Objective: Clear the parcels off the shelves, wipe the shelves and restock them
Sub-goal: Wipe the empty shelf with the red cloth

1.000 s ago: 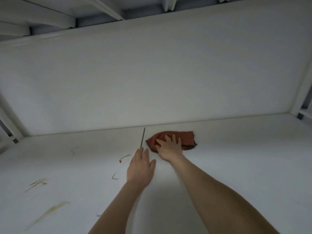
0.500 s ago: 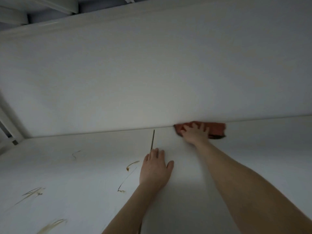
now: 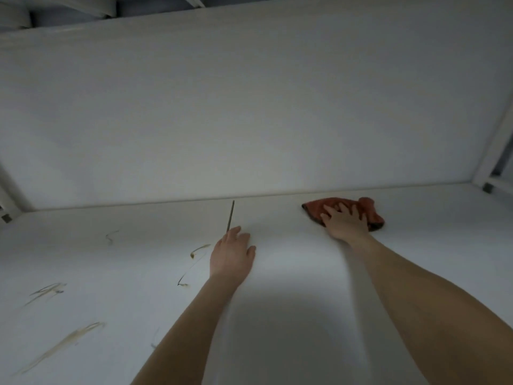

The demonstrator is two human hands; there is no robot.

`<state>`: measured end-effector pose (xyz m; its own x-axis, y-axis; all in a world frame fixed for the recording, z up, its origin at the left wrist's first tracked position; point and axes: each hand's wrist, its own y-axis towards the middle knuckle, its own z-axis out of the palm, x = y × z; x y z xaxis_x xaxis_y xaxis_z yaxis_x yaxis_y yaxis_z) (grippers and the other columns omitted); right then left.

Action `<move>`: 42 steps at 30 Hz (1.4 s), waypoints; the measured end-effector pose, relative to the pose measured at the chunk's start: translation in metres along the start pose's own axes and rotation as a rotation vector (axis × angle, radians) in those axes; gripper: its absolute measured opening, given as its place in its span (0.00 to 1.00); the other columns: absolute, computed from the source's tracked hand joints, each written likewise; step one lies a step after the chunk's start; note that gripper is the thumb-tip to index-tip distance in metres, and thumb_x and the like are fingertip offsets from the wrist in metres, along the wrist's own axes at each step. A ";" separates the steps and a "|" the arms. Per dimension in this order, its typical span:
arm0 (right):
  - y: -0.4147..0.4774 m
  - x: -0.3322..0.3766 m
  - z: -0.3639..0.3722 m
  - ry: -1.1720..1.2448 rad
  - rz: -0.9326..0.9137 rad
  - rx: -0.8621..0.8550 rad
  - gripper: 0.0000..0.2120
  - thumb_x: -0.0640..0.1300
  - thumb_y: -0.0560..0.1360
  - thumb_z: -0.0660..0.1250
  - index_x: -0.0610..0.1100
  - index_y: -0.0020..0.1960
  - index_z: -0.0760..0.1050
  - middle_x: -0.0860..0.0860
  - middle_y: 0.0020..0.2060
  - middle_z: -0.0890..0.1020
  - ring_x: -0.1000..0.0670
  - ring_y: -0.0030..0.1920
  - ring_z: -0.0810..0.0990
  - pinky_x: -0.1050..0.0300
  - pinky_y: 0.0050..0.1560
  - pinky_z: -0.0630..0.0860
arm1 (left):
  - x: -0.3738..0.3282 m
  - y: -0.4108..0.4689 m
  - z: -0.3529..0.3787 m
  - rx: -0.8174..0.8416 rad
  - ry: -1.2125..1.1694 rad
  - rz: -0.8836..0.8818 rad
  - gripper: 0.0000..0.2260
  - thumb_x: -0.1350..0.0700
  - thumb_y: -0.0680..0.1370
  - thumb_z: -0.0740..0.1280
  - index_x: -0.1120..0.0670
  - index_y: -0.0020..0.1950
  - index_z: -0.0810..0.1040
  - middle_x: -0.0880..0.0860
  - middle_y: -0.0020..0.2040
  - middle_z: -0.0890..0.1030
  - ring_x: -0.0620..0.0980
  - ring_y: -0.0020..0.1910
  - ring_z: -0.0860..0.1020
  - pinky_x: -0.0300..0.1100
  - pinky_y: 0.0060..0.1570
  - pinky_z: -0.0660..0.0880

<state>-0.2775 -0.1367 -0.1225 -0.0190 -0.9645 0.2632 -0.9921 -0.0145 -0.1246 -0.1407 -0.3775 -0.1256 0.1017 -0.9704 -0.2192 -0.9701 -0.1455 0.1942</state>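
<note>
While the right hand (image 3: 347,223) presses a red cloth (image 3: 315,208) on the white shelf (image 3: 416,232) close to the back wall (image 3: 249,120), its fingers are straight and spread apart. The left hand (image 3: 231,255) lies flat on the shelf, fingers straight and close together, with brown marks (image 3: 198,250) at its left.

The right hand (image 3: 345,223) covers the middle of the cloth (image 3: 370,212), so I can't see the fabric under it. Left of the cloth, that thin dark line (image 3: 230,216): gap or rod, I can't tell. Further left, the smears (image 3: 198,250) blur out. Below the cloth, the left forearm (image 3: 194,323) and right forearm (image 3: 416,295) run off the bottom edge.
</note>
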 end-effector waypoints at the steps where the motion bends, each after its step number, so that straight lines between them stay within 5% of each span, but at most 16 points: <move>1: -0.006 -0.012 -0.003 -0.007 0.043 -0.003 0.25 0.58 0.83 0.43 0.58 0.79 0.49 0.49 0.79 0.47 0.40 0.78 0.44 0.41 0.76 0.41 | -0.003 -0.006 -0.002 -0.007 -0.005 -0.009 0.19 0.50 0.81 0.56 0.53 0.71 0.67 0.54 0.76 0.61 0.54 0.72 0.64 0.44 0.67 0.62; 5: -0.052 -0.002 0.003 -0.033 0.050 0.025 0.25 0.57 0.83 0.43 0.57 0.79 0.47 0.46 0.79 0.46 0.35 0.77 0.41 0.36 0.74 0.38 | -0.015 -0.039 -0.015 0.072 -0.050 -0.095 0.21 0.49 0.82 0.54 0.54 0.74 0.63 0.56 0.77 0.58 0.55 0.74 0.60 0.47 0.69 0.61; 14: -0.209 0.099 0.044 -0.107 -0.480 0.149 0.24 0.60 0.82 0.44 0.61 0.77 0.52 0.50 0.79 0.48 0.40 0.78 0.41 0.40 0.75 0.36 | -0.017 -0.118 -0.056 0.019 -0.071 -0.226 0.21 0.50 0.83 0.53 0.55 0.74 0.64 0.55 0.76 0.59 0.53 0.74 0.61 0.47 0.68 0.63; 21: -0.208 0.007 0.017 -0.065 -0.152 0.077 0.25 0.59 0.82 0.44 0.59 0.78 0.50 0.50 0.79 0.47 0.41 0.78 0.43 0.41 0.76 0.42 | 0.025 -0.185 -0.075 0.031 0.025 -0.265 0.22 0.49 0.83 0.52 0.55 0.75 0.62 0.54 0.77 0.57 0.52 0.74 0.60 0.46 0.70 0.61; 26: -0.228 0.024 0.022 -0.066 0.009 0.087 0.25 0.55 0.82 0.43 0.55 0.79 0.48 0.45 0.79 0.45 0.35 0.77 0.40 0.34 0.74 0.39 | 0.065 -0.216 -0.084 0.065 0.029 -0.310 0.22 0.48 0.83 0.51 0.56 0.75 0.61 0.56 0.77 0.57 0.54 0.75 0.59 0.48 0.70 0.61; 36: -0.371 0.229 0.097 -0.122 -0.428 0.170 0.26 0.61 0.81 0.42 0.59 0.78 0.49 0.46 0.79 0.43 0.34 0.76 0.36 0.33 0.72 0.33 | 0.140 -0.247 -0.093 0.042 -0.101 -0.329 0.21 0.48 0.83 0.51 0.55 0.74 0.64 0.56 0.76 0.60 0.55 0.73 0.63 0.49 0.68 0.64; 42: -0.365 0.204 0.093 -0.094 -0.380 0.127 0.25 0.63 0.81 0.42 0.62 0.77 0.50 0.51 0.79 0.46 0.43 0.78 0.41 0.41 0.75 0.37 | 0.163 -0.253 -0.089 0.044 -0.119 -0.249 0.22 0.48 0.83 0.51 0.57 0.75 0.64 0.57 0.76 0.61 0.54 0.74 0.61 0.47 0.71 0.60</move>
<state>0.0918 -0.3526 -0.1120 0.3629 -0.9041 0.2256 -0.9031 -0.4008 -0.1538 0.1412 -0.5156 -0.1257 0.3138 -0.8759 -0.3664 -0.9276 -0.3652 0.0787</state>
